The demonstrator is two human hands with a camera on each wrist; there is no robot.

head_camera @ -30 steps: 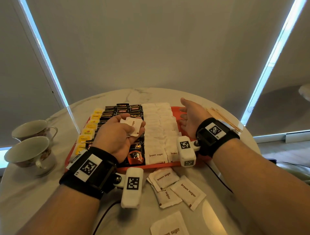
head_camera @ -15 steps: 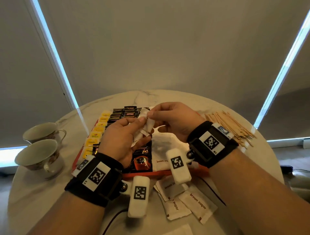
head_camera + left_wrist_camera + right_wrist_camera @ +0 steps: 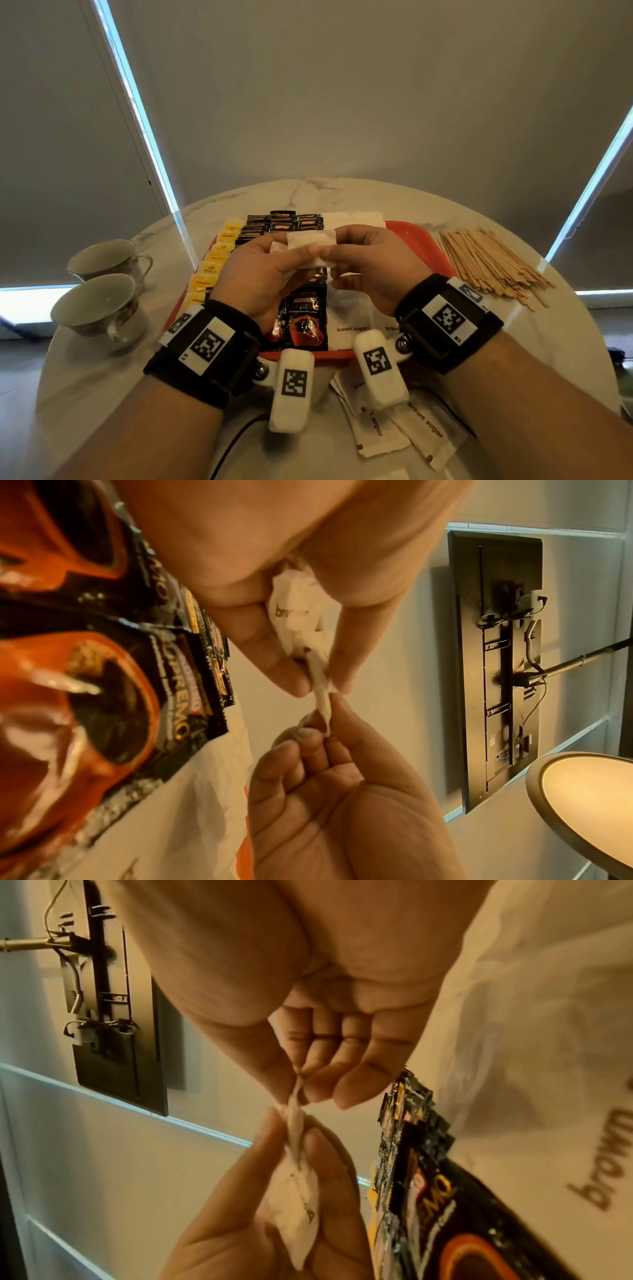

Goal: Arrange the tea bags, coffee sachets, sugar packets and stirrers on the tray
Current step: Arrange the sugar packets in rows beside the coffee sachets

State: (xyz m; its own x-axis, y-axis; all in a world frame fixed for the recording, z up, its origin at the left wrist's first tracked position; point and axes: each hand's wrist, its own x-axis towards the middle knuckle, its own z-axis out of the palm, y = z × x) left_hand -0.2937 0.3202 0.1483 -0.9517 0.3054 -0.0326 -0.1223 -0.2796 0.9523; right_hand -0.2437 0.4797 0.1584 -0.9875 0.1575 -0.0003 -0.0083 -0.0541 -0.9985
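Note:
Above the orange tray (image 3: 416, 236) both hands meet. My left hand (image 3: 274, 270) grips a small stack of white brown sugar packets (image 3: 298, 612). My right hand (image 3: 363, 263) pinches the top packet (image 3: 310, 240) of that stack between thumb and fingers; the same packet (image 3: 295, 1118) shows edge-on in the right wrist view. The tray holds yellow tea bags (image 3: 212, 267) at the left, black coffee sachets (image 3: 301, 315) in the middle and white sugar packets (image 3: 349, 322) to their right. Wooden stirrers (image 3: 493, 267) lie heaped on the table right of the tray.
Two teacups (image 3: 102, 294) stand at the left of the round marble table (image 3: 342, 192). Several loose brown sugar packets (image 3: 424, 428) lie on the table in front of the tray, under my right wrist. A cable (image 3: 236, 442) runs near the front edge.
My right hand came in from the tray's right side to the left hand and took hold of the top packet. Both hands have risen a little above the tray.

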